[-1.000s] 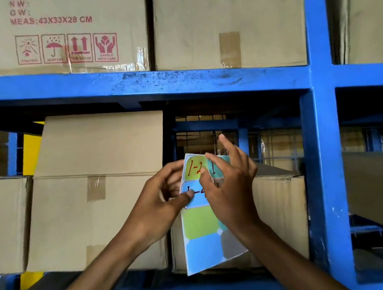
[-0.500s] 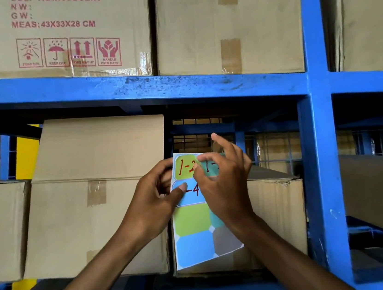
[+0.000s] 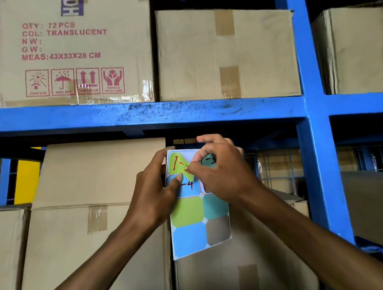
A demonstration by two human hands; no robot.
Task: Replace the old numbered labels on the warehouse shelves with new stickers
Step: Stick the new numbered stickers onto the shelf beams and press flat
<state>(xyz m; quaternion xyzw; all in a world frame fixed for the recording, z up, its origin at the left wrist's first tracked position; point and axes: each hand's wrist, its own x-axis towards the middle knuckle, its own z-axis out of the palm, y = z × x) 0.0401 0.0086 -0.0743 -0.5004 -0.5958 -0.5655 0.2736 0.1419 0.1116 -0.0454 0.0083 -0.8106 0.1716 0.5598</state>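
Observation:
A sticker sheet (image 3: 199, 225) with green, blue, teal and grey octagonal stickers hangs upright in front of the lower shelf bay. My left hand (image 3: 154, 197) grips its upper left edge, thumb on the blue sticker marked "-4". My right hand (image 3: 222, 172) pinches the lower right corner of the green sticker (image 3: 177, 164) marked "1-" in red, and that corner is lifted off the sheet. A teal sticker (image 3: 209, 160) marked "-3" shows behind my right fingers. The blue shelf beam (image 3: 157, 114) runs just above; no label is visible on it.
Cardboard boxes fill the upper shelf, one printed "TRANSLUCENT" (image 3: 73, 53), one plain (image 3: 225, 51). Further boxes (image 3: 93, 217) sit on the lower shelf behind the sheet. A blue upright post (image 3: 319, 153) stands to the right, with wire mesh behind it.
The view has tilted up, showing more of the upper boxes. My right hand has curled from flat fingers on the sheet into a pinch, peeling up the green sticker's corner.

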